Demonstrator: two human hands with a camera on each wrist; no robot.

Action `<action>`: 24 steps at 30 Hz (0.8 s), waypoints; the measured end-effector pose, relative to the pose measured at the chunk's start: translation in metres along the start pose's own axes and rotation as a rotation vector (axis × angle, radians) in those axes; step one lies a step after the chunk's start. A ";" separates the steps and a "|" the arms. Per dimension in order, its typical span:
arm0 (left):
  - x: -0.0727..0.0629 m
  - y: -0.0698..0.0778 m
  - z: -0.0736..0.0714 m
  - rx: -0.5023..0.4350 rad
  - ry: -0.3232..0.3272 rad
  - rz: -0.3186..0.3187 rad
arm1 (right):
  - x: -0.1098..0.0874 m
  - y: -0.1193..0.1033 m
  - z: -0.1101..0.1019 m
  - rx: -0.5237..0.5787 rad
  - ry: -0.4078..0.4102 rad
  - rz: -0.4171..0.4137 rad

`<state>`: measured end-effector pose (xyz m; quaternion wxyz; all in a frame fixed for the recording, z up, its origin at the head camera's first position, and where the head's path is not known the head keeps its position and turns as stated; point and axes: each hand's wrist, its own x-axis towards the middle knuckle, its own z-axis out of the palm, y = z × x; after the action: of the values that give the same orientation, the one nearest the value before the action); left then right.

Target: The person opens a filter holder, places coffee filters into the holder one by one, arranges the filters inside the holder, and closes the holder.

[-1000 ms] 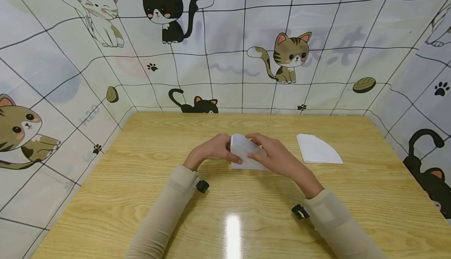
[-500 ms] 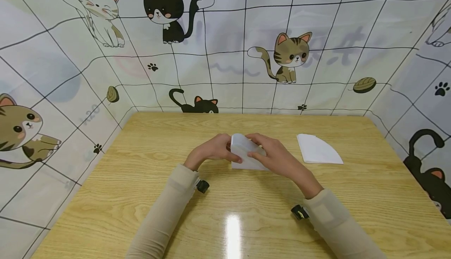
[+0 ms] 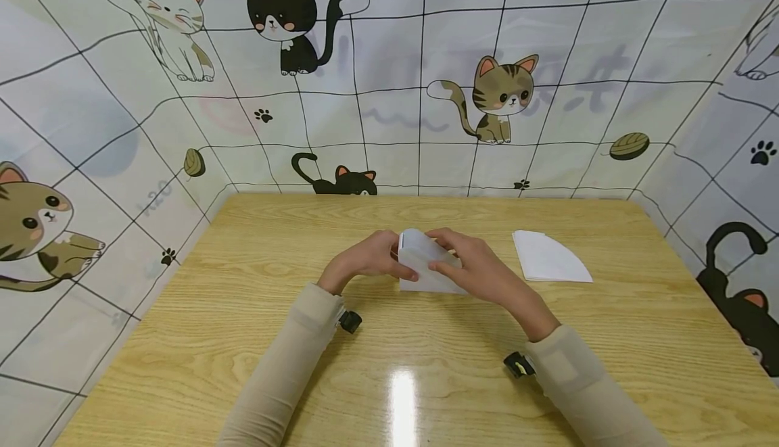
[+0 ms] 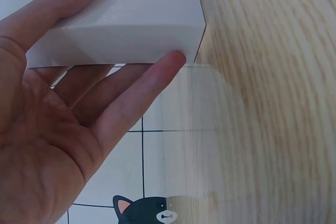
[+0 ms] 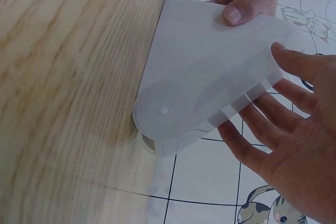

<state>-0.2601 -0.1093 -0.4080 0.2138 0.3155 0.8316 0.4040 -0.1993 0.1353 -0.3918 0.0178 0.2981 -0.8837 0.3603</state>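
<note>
Between the two hands stands a small white case with a flat face and a rounded, translucent cover. Its lower edge appears to meet the wooden table. My left hand grips the case's left side, thumb on the near face and fingers reaching around the edge, as the left wrist view shows. On the other side my right hand holds the cover, its thumb on the near face and its fingertips along the far rim. The inside of the case is hidden. To the right lie white fan-shaped sheets of paper, loosely stacked.
The wooden table extends around both forearms. A white cloth wall with cat drawings and black grid lines encloses its back and sides. A bright light reflection shows on the table's near part.
</note>
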 end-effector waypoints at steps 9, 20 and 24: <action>0.000 0.000 0.001 -0.013 -0.003 -0.007 | 0.000 0.000 -0.002 0.003 -0.006 0.016; 0.001 -0.001 0.001 -0.018 -0.002 -0.003 | -0.001 0.000 -0.003 0.014 -0.016 0.025; 0.001 -0.001 0.000 -0.017 0.000 0.002 | -0.001 0.000 -0.005 0.011 -0.019 0.028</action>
<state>-0.2609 -0.1088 -0.4090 0.2161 0.3145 0.8277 0.4113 -0.1995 0.1385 -0.3881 0.0026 0.2890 -0.8860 0.3626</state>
